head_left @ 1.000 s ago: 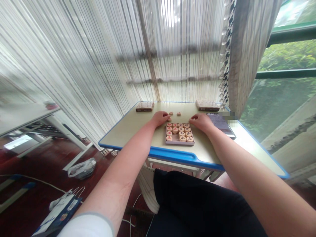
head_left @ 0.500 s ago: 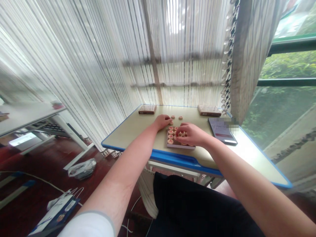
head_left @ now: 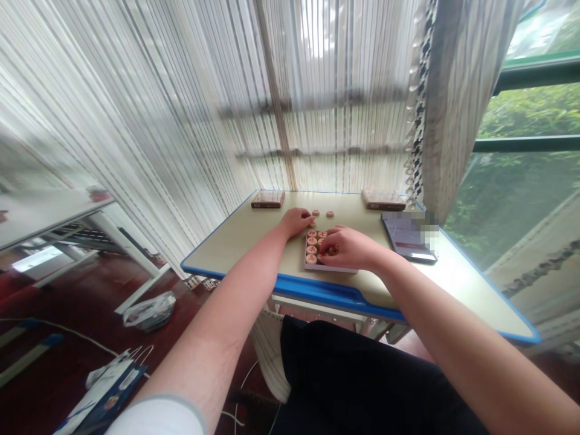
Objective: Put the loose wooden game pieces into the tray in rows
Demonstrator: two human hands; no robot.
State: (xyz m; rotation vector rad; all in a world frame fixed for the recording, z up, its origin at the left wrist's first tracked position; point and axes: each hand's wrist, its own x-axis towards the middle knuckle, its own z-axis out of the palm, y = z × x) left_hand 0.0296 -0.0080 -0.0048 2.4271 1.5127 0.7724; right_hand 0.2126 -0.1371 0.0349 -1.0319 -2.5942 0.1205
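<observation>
A shallow box (head_left: 333, 269) of round wooden Chinese chess pieces (head_left: 311, 249) with red characters lies near the table's front edge. My right hand (head_left: 347, 246) is over the box, hiding much of its right side. Its fingertips close on a chess piece (head_left: 320, 258) in the front row, beside the left column. Behind the box, my left hand (head_left: 296, 222) rests on the table, its fingers closed around another chess piece (head_left: 312, 224). Two loose chess pieces, one on the left (head_left: 316, 212) and one on the right (head_left: 330, 214), lie just beyond that hand.
The pale table has a blue edge (head_left: 312, 289). At the back lie a flat box on the left (head_left: 268, 199) and another on the right (head_left: 383, 199). A dark tablet (head_left: 408, 237) lies to the right. A striped curtain (head_left: 335, 133) hangs behind.
My right hand has lowered into the box, and a chess piece now shows at its fingertips in the front-row spot that was bare. My left hand stays at its piece.
</observation>
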